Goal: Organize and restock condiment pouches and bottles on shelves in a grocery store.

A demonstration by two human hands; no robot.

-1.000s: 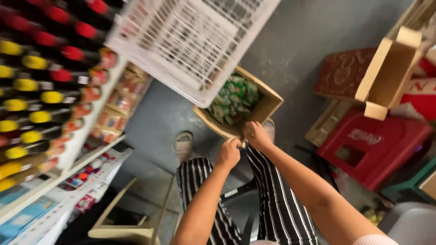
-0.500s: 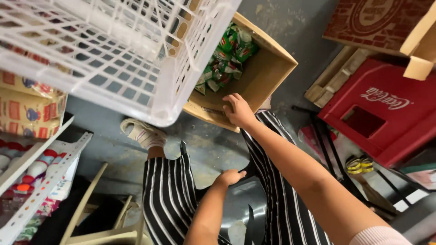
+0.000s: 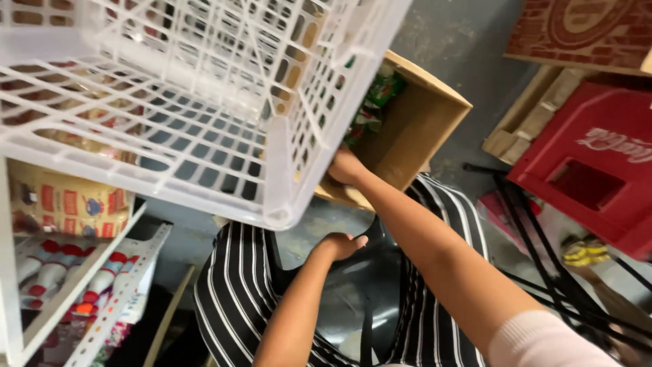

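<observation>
I counted one cardboard box (image 3: 414, 129), one white plastic crate (image 3: 204, 102) and one red crate (image 3: 598, 170). My right hand (image 3: 345, 166) gripped the box's near edge, partly hidden behind the white crate; my left hand (image 3: 337, 245) sat loosely curled on my striped trousers (image 3: 238, 285), holding nothing. The box was brown, open-topped, tilted, with green packets (image 3: 377, 98) inside, too hidden to count. Compared with half a second before, the white crate covered more of the box, and my left hand had stayed on my lap. The red crate lay well right of my right hand.
</observation>
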